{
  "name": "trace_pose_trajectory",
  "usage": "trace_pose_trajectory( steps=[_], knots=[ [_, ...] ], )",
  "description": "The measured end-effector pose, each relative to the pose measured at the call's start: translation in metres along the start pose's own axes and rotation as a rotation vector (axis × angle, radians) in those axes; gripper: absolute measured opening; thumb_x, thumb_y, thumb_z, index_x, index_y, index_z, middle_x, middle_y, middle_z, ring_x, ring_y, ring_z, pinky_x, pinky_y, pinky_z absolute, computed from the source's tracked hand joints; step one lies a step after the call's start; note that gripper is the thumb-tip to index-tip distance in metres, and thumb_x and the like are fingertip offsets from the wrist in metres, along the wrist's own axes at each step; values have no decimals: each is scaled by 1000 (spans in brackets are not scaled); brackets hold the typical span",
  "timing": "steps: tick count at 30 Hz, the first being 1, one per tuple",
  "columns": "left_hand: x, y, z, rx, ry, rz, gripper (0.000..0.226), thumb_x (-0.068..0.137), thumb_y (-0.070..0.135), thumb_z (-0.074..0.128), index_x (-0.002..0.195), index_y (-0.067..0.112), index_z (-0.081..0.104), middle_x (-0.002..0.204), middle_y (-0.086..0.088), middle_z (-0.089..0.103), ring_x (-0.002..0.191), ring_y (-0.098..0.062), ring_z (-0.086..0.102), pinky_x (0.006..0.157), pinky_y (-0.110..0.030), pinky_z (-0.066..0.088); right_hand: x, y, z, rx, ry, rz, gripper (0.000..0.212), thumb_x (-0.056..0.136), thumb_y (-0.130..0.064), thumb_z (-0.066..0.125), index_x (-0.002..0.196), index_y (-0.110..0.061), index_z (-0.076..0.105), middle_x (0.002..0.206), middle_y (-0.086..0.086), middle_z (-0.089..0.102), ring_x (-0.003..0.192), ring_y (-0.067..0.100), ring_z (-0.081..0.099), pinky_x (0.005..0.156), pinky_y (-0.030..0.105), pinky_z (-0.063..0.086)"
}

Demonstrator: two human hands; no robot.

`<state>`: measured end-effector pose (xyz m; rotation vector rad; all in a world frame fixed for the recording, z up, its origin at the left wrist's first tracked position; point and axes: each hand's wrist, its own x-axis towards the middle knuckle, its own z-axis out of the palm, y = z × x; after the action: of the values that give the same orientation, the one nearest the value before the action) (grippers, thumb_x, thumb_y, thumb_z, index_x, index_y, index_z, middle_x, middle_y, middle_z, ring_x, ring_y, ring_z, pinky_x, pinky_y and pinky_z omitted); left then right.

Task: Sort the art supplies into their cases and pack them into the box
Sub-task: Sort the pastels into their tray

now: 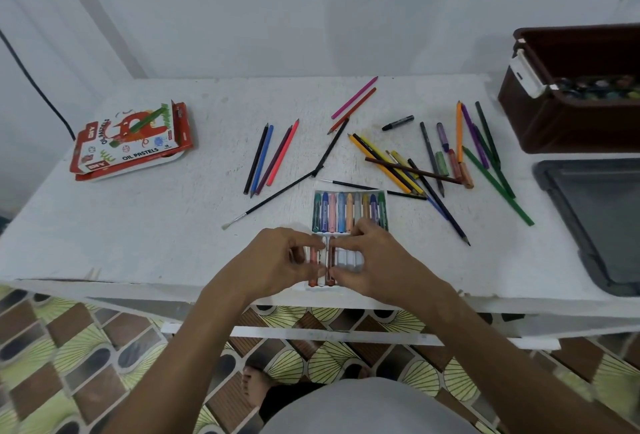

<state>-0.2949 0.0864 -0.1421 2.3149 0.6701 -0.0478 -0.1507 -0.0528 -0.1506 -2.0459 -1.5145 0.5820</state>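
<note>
A white pastel tray (346, 192) lies near the table's front edge, its far row filled with several coloured oil pastels (349, 211). My left hand (273, 260) and my right hand (363, 257) meet over the tray's near row, fingertips pinching a brown pastel (330, 257) that sits in a slot. An orange-brown pastel (313, 258) lies beside it. Loose coloured pencils (415, 170), paint brushes (277, 196) and several pastels (457, 166) are scattered behind the tray. The red oil pastels carton (128, 142) lies at the far left.
A dark brown box (571, 121) holding small dark items stands at the back right. A grey lid or tray (595, 222) lies in front of it. A black marker (398, 122) lies among the pencils. The white table (138, 225) ends just below my hands.
</note>
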Motion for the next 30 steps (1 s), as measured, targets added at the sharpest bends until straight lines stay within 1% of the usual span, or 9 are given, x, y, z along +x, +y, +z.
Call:
trace_pose_trajectory(
  steps=[6, 10, 14, 18, 21, 24, 26, 28, 30],
  knots=[
    [19, 16, -24, 26, -95, 33, 18, 82, 42, 69, 98, 35, 72, 70, 18, 61, 63, 6, 55, 55, -10, 37, 5, 1, -22, 95, -30, 32, 36, 84, -35, 67, 119, -27, 63, 89, -5, 51, 73, 4, 47, 62, 10, 37],
    [67, 33, -42, 17, 26, 40, 21, 84, 39, 68, 102, 28, 71, 82, 12, 65, 68, 1, 57, 60, -14, 40, 16, 30, -64, 84, 200, 147, 23, 88, -28, 64, 108, -17, 69, 79, -11, 58, 66, 1, 53, 59, 6, 41],
    [130, 55, -44, 42, 66, 60, 29, 86, 35, 67, 111, 21, 68, 89, -1, 67, 77, -14, 62, 68, -22, 47, 31, 75, -104, -7, 413, 319, 19, 85, -23, 66, 100, -13, 71, 83, 0, 65, 72, 11, 58, 74, 22, 50],
    [192, 79, -37, 125, 116, 95, 34, 89, 30, 63, 120, 17, 61, 106, -5, 62, 86, -14, 53, 74, -23, 39, 54, 116, -134, -79, 485, 436, 21, 84, -21, 67, 99, -8, 72, 92, 8, 70, 79, 13, 58, 76, 16, 40],
    [232, 93, -30, 181, 135, 85, 43, 90, 29, 60, 130, 14, 54, 122, -9, 58, 101, -18, 55, 81, -24, 42, 75, 136, -145, -109, 499, 527, 26, 85, -23, 65, 97, -1, 71, 97, 14, 71, 88, 21, 64, 79, 18, 43],
    [262, 101, -19, 281, 113, 56, 47, 91, 30, 57, 134, 10, 50, 132, -10, 54, 119, -24, 51, 92, -31, 43, 94, 145, -144, -138, 483, 562, 41, 87, -31, 60, 80, 8, 68, 79, 22, 67, 75, 32, 64, 72, 35, 53],
    [275, 102, -11, 339, 86, 35, 44, 91, 29, 55, 129, 7, 54, 128, -11, 55, 114, -25, 53, 89, -32, 45, 102, 149, -141, -180, 450, 596, 42, 87, -29, 60, 58, 1, 55, 60, 16, 53, 56, 28, 54, 57, 31, 45],
    [281, 101, -5, 373, 75, 15, 32, 90, 28, 55, 112, 5, 62, 114, -12, 62, 96, -24, 58, 76, -33, 49, 107, 151, -138, -190, 419, 632, 37, 84, -25, 62, 56, -6, 46, 62, 12, 47, 54, 24, 49, 54, 26, 37],
    [284, 99, -2, 370, 98, 7, 18, 90, 26, 55, 90, 9, 62, 99, -12, 67, 85, -24, 63, 70, -34, 53, 110, 154, -136, -188, 423, 646, 37, 85, -27, 61, 58, -6, 47, 66, 14, 49, 55, 25, 50, 53, 26, 38]
  ],
)
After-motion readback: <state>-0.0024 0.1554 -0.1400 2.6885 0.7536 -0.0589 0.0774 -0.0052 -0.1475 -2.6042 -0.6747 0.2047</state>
